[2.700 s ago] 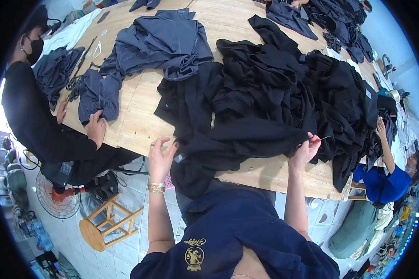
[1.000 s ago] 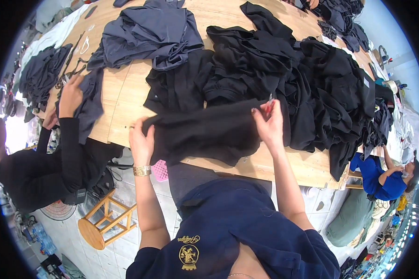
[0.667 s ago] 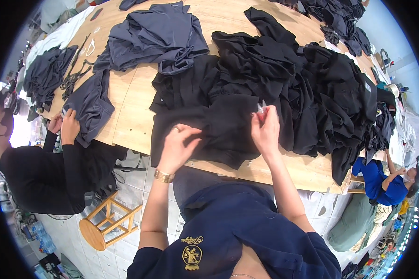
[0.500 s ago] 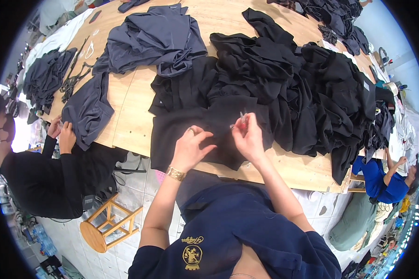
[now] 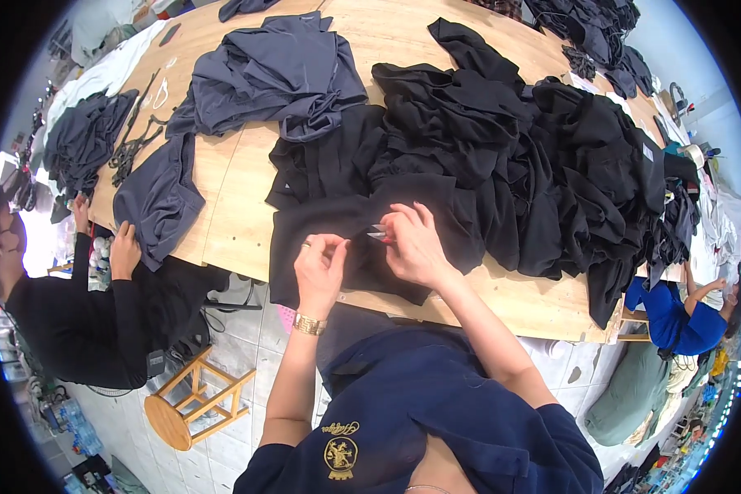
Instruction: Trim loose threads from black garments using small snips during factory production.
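Over the black garment (image 5: 305, 218) spread at the near edge of the table (image 5: 239, 239), the left hand (image 5: 319, 267) angles inward, fingertips pinched together (on what, one cannot tell), while the right hand (image 5: 417, 251), back upward, grips snips (image 5: 378, 232) pointing left.

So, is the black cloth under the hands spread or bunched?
Spread: the black cloth lies mostly smooth at the table edge, unlike the crumpled black heap beyond. Layers beneath: cannot tell.

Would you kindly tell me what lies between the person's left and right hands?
In the head view, metal blades of the small snips project from the right hand toward the left hand, with the black garment beneath.
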Demonstrator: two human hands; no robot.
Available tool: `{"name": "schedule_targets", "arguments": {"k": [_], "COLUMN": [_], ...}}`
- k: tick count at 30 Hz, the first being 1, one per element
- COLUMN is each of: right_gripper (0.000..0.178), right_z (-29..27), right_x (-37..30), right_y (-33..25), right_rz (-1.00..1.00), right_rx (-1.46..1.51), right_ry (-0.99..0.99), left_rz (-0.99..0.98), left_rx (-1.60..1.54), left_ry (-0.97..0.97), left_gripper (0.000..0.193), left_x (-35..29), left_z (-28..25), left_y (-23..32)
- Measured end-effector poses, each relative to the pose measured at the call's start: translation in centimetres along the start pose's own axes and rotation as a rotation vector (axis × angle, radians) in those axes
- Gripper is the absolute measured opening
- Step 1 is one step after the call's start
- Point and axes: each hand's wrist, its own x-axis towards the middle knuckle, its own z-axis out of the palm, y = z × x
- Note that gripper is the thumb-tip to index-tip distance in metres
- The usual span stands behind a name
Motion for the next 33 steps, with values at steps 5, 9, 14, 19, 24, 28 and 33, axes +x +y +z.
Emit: {"name": "schedule_targets", "arguments": {"k": [5,9,14,19,24,28,33], "right_gripper": [0.027,0.022,0.023,0.024,0.022,0.022,0.032], "right_z": [1.4,1.6,1.5,0.2,0.0,-0.6,-3.5], "right_x": [0.0,0.0,0.2,0.9,1.0,0.9,1.9], "right_y": [0.9,1.8,1.2,0.1,0.6,-0.3,-2.9], "right_rz": [0.340,0.538,0.630,0.676,0.666,0.541,0.261], "right_rx": [0.376,0.713,1.010,1.336,1.362,0.871,0.705], "right_ry": [-0.085,-0.069,-0.066,-0.018,-0.036,0.064,-0.020], "left_rz": [-0.031,0.032,-0.022,0.080,-0.106,-0.242,-0.273], "left_rx": [-0.122,-0.079,-0.086,-0.092,-0.314,-0.548,-0.642], "left_ry": [-0.112,-0.125,-0.102,-0.203,-0.264,-0.326,-0.325], "left_gripper": [0.010,0.020,0.029,0.020,0.012,0.014,0.011], "left_x": [-1.1,-0.7,-0.1,0.2,-0.1,0.2,0.3], "left_z": [1.4,1.9,1.6,0.7,0.9,0.5,0.3], "left_y": [0.2,0.7,2.1,1.3,1.0,1.5,1.6]}}
